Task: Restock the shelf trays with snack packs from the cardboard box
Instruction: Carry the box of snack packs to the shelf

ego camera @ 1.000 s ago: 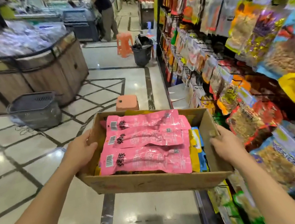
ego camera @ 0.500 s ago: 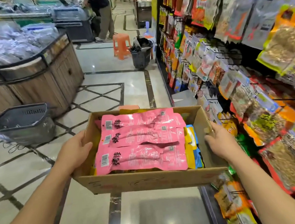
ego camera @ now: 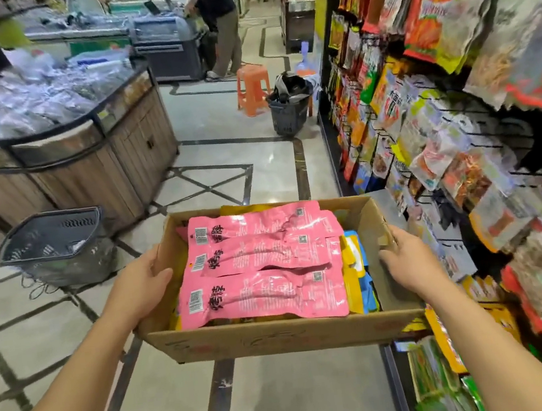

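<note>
I hold an open cardboard box in front of me, above the aisle floor. My left hand grips its left wall and my right hand grips its right wall. Three long pink snack packs lie flat on top inside the box. Yellow and blue packs stand on edge along the box's right side. The snack shelf runs down my right, hung with many coloured bags.
A grey shopping basket sits on the floor to the left, beside a wooden produce stand. Farther down the aisle are a dark basket and an orange stool. A person bends at a freezer in the back.
I have walked forward along the aisle with the box; the floor basket and shelf bags have slid past and the view has tilted up. Both hands keep the same hold.
</note>
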Motion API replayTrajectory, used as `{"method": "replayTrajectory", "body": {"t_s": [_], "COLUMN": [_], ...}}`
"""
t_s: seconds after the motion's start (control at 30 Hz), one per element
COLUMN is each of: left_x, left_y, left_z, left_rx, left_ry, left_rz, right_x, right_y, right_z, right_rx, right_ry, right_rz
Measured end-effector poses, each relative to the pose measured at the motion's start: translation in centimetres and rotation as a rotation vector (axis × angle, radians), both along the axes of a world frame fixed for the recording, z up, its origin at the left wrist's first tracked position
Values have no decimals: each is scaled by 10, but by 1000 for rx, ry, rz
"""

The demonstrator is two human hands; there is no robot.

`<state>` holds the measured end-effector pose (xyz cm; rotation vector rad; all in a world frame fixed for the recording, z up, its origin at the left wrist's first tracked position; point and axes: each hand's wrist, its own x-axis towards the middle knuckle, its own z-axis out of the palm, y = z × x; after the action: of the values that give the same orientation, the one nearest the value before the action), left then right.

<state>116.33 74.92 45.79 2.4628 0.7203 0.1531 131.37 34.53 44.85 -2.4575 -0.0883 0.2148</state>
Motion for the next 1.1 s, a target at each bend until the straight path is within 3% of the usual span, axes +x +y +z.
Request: {"method": "replayTrajectory", "body": {"t_s": [0.3,0.77,1.1], "left_x": [138,368,512], "left_y": [48,169,199], "left_z": [3,8,-2], "left_rx": [29,-46,5], "left_ry": [24,0,58], "left_rz": [44,-108,-87], "right_x": [139,328,478], "right_y": [50,155,187], "right_z": [5,10,-1], "right_rx": [30,44,51], "right_ry": [-3,-22,-19], "right_rz": [7,-91,-58]}}
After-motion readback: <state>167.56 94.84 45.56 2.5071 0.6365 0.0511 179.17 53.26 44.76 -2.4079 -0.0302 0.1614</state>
